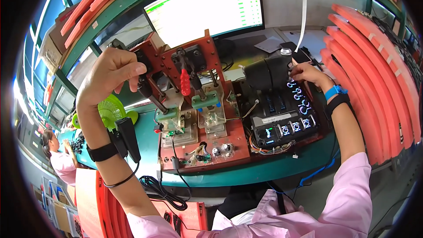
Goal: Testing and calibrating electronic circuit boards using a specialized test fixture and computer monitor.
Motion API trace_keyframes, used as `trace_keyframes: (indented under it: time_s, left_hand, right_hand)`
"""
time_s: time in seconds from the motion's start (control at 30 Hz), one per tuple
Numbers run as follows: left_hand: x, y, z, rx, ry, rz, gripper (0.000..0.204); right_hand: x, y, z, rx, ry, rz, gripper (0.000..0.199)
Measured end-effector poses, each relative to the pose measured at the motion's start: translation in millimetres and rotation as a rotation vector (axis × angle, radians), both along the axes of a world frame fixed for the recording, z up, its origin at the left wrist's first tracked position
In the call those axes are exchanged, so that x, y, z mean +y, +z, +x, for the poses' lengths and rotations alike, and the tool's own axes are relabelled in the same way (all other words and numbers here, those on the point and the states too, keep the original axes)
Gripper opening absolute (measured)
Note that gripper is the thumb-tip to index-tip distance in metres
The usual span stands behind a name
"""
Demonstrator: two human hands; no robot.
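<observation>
fingers point(132, 71) of the left hand point(108, 77) are curled round a black clamp lever point(145, 89) on the red test jig point(194, 119); right hand point(308, 74) rests narrow fingertips on a black control panel point(282, 114) with lit knobs. both sit on a teal surface point(246, 172). monitor point(207, 6) behind, orange foam strips point(374, 70) stacked right, green fan point(110, 110) left, another person further left.

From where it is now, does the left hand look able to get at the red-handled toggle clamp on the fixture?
Probably yes. The left hand grips a black lever at the fixture's upper left, and the red-handled toggle clamp stands just to its right with nothing between them. It would have to let go of the lever first.
</observation>
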State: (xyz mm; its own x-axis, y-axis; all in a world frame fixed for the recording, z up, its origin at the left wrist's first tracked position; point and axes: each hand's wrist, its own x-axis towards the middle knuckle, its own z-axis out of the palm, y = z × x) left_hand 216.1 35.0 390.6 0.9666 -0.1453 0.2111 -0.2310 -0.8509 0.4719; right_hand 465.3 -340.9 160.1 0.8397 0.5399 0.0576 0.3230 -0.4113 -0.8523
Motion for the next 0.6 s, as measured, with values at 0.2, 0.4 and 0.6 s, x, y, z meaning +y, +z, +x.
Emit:
trace_keyframes:
  time_s: [0.2, 0.4, 0.6]
  left_hand:
    - [-0.2, -0.3, -3.1, -0.062, -0.036, -0.035, 0.033]
    - [28.9, -47.9, 9.1, -0.813, -0.373, -0.240, 0.033]
    - [20.3, -44.1, -0.1, -0.957, -0.049, -0.472, 0.044]
  right_hand:
    - [14.7, 3.4, 1.7, 0.006, -0.146, -0.116, 0.019]
    - [1.1, -4.0, -8.6, 0.054, -0.048, 0.037, 0.017]
    - [0.2, -1.3, -16.2, 0.044, -0.041, 0.037, 0.021]
